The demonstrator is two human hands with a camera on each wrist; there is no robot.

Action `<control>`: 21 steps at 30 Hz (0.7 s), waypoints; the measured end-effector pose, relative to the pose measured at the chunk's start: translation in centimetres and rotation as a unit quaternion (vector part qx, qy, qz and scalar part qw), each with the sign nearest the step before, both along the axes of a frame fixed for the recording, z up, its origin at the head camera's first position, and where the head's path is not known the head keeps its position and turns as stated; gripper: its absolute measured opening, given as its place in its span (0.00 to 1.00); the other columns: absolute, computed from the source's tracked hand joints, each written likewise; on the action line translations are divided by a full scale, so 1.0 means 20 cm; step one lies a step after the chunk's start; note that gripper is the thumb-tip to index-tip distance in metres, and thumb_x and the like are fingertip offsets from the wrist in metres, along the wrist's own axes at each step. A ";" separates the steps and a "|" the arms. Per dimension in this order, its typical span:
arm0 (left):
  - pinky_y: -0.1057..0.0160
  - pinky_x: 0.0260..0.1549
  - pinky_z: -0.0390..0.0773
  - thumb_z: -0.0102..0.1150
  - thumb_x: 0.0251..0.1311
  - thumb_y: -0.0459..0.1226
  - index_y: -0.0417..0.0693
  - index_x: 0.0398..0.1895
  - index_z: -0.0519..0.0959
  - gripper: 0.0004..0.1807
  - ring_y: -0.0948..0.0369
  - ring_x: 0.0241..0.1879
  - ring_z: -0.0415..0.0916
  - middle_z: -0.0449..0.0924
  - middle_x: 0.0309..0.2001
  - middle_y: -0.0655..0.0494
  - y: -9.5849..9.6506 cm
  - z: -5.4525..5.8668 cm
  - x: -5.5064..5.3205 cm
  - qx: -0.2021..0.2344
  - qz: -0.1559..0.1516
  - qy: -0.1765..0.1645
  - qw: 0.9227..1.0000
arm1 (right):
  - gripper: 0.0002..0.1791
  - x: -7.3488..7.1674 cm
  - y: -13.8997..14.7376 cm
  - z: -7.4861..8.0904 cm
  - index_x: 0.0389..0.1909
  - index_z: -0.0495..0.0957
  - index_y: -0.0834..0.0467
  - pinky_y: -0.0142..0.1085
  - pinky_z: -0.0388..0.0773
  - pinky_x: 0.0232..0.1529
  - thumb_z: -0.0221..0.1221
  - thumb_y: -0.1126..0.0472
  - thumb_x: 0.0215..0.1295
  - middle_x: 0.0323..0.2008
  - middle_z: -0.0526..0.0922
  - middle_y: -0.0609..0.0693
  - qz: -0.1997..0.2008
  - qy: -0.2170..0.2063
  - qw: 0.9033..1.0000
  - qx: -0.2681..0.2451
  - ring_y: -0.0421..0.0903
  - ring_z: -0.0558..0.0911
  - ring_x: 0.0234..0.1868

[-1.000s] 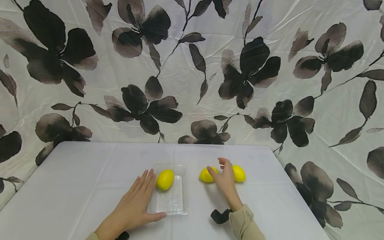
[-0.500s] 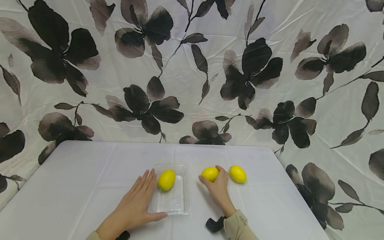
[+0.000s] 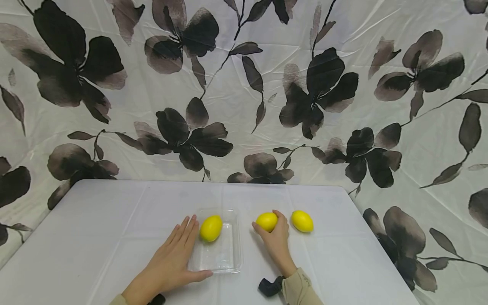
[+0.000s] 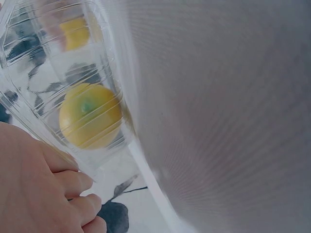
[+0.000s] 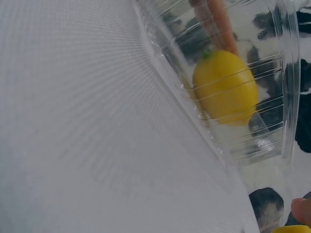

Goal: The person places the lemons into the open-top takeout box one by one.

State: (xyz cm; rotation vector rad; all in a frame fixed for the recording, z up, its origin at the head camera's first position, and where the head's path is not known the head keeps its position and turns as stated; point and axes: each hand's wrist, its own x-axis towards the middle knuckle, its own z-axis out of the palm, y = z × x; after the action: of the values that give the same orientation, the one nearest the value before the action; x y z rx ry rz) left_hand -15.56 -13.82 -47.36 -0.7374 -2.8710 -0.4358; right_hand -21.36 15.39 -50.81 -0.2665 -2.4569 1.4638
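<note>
A clear plastic container (image 3: 219, 260) stands on the white table with one lemon (image 3: 211, 228) inside, toward its back left. My left hand (image 3: 171, 258) lies along the container's left side, fingers straight and thumb stretched toward its front edge. To the right of the container, my right hand (image 3: 277, 241) grips a second lemon (image 3: 266, 221) between thumb and fingers. A third lemon (image 3: 302, 221) lies just right of that hand. Through the ribbed wall in the left wrist view, the lemon (image 4: 90, 116) in the container shows its greenish tip.
The white tabletop (image 3: 95, 237) reaches back to a floral cloth (image 3: 244, 93) hanging behind it. A black object (image 3: 270, 286) sits at the right wrist beside the beige sleeve (image 3: 301, 288).
My right hand has moved left and down from above the two lemons and taken hold of the nearer one. The left hand and the container stay in place.
</note>
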 end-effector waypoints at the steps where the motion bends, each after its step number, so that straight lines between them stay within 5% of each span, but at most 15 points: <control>1: 0.49 0.75 0.42 0.57 0.45 0.76 0.34 0.77 0.50 0.69 0.47 0.78 0.38 0.41 0.79 0.41 0.00 0.00 0.00 0.000 0.000 -0.002 1.000 | 0.46 0.00 0.00 0.00 0.68 0.62 0.60 0.58 0.63 0.62 0.72 0.48 0.53 0.62 0.66 0.61 0.000 0.002 1.000 0.005 0.61 0.64 0.63; 21: 0.48 0.75 0.44 0.56 0.45 0.76 0.35 0.77 0.50 0.69 0.47 0.78 0.39 0.42 0.79 0.41 0.00 0.00 0.01 0.001 0.001 0.001 1.000 | 0.46 0.00 0.02 -0.04 0.69 0.64 0.65 0.53 0.69 0.61 0.75 0.56 0.50 0.56 0.67 0.62 -0.013 0.054 0.998 0.003 0.57 0.71 0.57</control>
State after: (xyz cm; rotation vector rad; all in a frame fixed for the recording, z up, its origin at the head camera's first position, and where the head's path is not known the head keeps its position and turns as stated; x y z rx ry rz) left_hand -15.41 -13.87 -47.39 -0.7333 -2.8694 -0.4376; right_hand -21.29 15.84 -51.64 -0.2119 -2.3634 1.4226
